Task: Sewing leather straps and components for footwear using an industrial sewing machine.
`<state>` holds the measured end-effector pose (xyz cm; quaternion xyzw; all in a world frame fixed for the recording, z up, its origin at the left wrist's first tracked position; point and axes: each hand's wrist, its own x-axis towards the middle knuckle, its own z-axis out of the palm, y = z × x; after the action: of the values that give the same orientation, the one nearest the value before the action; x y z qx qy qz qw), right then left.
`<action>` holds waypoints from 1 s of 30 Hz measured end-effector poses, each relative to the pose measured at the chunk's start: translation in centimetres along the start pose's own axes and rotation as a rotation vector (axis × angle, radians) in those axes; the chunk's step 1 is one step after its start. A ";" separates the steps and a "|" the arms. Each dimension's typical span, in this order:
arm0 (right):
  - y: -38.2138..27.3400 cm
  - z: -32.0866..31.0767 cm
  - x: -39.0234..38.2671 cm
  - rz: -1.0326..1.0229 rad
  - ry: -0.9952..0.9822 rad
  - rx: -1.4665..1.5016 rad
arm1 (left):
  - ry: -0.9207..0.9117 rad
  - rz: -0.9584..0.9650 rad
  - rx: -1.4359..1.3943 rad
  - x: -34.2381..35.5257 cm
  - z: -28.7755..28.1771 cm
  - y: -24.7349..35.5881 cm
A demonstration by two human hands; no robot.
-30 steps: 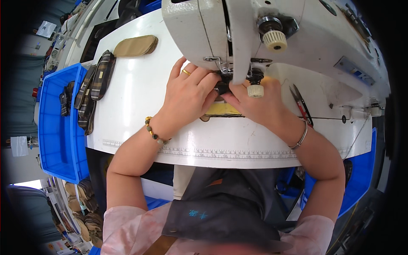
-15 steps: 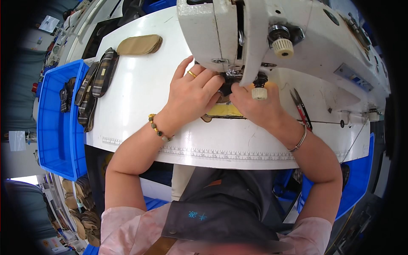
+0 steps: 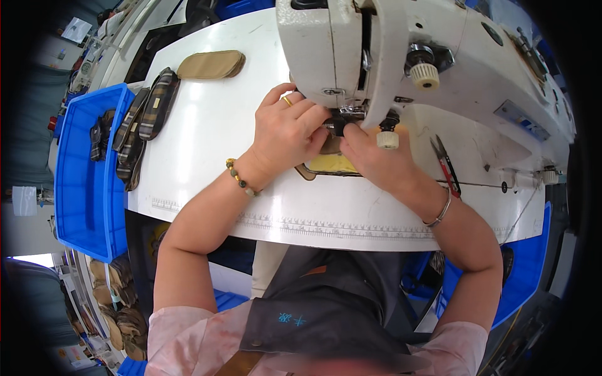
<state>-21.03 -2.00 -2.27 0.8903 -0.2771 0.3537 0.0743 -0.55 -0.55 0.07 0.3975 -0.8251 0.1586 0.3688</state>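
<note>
Under the head of a white sewing machine (image 3: 464, 69), both hands work close to the needle area. My left hand (image 3: 285, 128), with a ring and a beaded bracelet at the wrist, has its fingers bent and pinched on a small cloth piece (image 3: 330, 146), brown where it shows. From the other side my right hand (image 3: 382, 153) closes its thumb and fingers on the same piece, partly behind a cream knob (image 3: 387, 139). A dark part (image 3: 337, 127) sits between the fingertips; whether it is cloth or machine cannot be told. Yellow (image 3: 332, 164) shows on the bed below the hands.
Red-handled scissors (image 3: 446, 166) lie right of my right hand. A stack of tan oval pieces (image 3: 211, 65) lies at the back left of the white table (image 3: 207, 138). Plaid pouches (image 3: 157, 103) rest beside a blue bin (image 3: 84, 194). A printed ruler runs along the front edge.
The whole view has shifted slightly, so the machine sits further right in it. My fingers have moved a little at the needle area, and the dark part between them shows more clearly.
</note>
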 end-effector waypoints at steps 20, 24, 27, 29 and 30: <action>0.4 -0.6 -0.2 -0.024 -0.117 0.061 | -0.395 -0.202 -0.312 0.4 -2.9 0.6; 0.2 -0.6 -0.4 -0.081 -0.146 0.031 | -0.490 -0.253 -0.337 0.3 -2.7 0.6; 0.3 -0.6 -0.3 -0.091 -0.097 0.085 | -0.505 -0.259 -0.325 0.1 -2.2 0.7; 0.4 -0.8 -0.5 -0.074 -0.158 0.062 | -0.511 -0.267 -0.328 -0.1 -1.8 0.6; 0.4 -0.9 -0.6 -0.055 -0.220 0.037 | -0.511 -0.267 -0.327 -0.1 -1.7 0.7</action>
<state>-22.20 -1.78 -2.02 0.9322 -0.2525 0.2569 0.0365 -0.20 0.86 1.15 0.4647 -0.8460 -0.1305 0.2266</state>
